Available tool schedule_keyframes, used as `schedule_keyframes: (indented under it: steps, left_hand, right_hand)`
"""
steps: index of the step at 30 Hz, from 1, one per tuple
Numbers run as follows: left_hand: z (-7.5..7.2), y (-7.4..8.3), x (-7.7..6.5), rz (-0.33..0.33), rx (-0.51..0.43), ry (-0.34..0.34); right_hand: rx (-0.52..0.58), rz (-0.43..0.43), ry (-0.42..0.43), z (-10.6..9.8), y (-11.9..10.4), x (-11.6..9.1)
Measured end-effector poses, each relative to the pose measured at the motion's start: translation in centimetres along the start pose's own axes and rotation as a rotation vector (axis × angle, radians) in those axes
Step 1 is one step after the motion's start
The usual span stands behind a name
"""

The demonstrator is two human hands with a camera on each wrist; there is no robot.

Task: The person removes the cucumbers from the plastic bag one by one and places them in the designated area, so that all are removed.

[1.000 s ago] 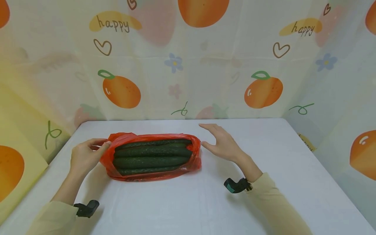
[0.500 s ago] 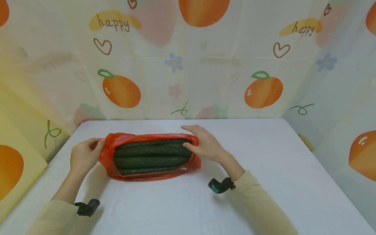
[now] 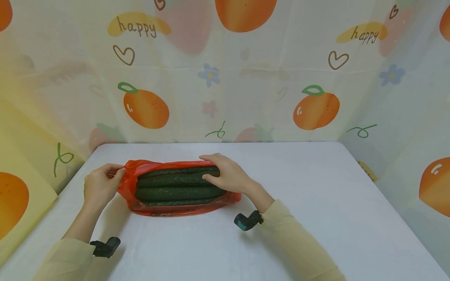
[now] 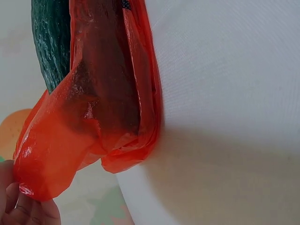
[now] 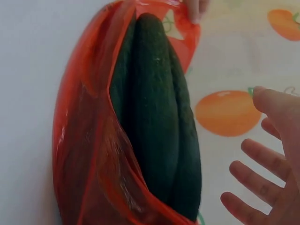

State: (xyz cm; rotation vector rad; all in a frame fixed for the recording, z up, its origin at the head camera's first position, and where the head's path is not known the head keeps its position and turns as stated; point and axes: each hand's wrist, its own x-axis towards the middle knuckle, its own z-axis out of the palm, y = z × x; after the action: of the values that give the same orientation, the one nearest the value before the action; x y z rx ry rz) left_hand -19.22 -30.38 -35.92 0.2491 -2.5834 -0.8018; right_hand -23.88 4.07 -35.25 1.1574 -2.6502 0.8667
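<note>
Several dark green cucumbers (image 3: 181, 192) lie side by side in an open red plastic bag (image 3: 158, 211) on the table. At the bag's left end my left hand (image 3: 99, 186) pinches the edge of the plastic between thumb and fingers; the left wrist view shows the bag (image 4: 51, 159) pulled out toward those fingertips. My right hand (image 3: 230, 174) hovers over the right end of the cucumbers, fingers spread and thumb apart. In the right wrist view that hand (image 5: 276, 159) holds nothing and stands apart from the cucumbers (image 5: 154, 112). It hides the bag's right upper corner in the head view.
A white-covered table (image 3: 309, 187) carries the bag. Behind it hangs a curtain (image 3: 253, 93) printed with oranges, hearts and flowers, which also runs along both sides. Each wrist wears a small black camera (image 3: 247, 221).
My right hand has moved left, from beside the bag's right end to above the cucumbers. My left hand has drawn slightly left and now pinches the bag's edge; the cucumbers stay put.
</note>
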Motion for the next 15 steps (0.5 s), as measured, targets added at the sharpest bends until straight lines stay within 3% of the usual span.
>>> schedule_keyframes:
  steps: [5,15]
  left_hand:
    - [0.0,0.0,0.1,0.005,-0.004,-0.005]
    - [-0.2,0.2,0.1,-0.061,-0.006,-0.043]
  right_hand:
    - [0.021,0.023,-0.071,0.7,-0.3,0.9]
    - [0.012,0.033,-0.190,2.5,-0.5,2.4]
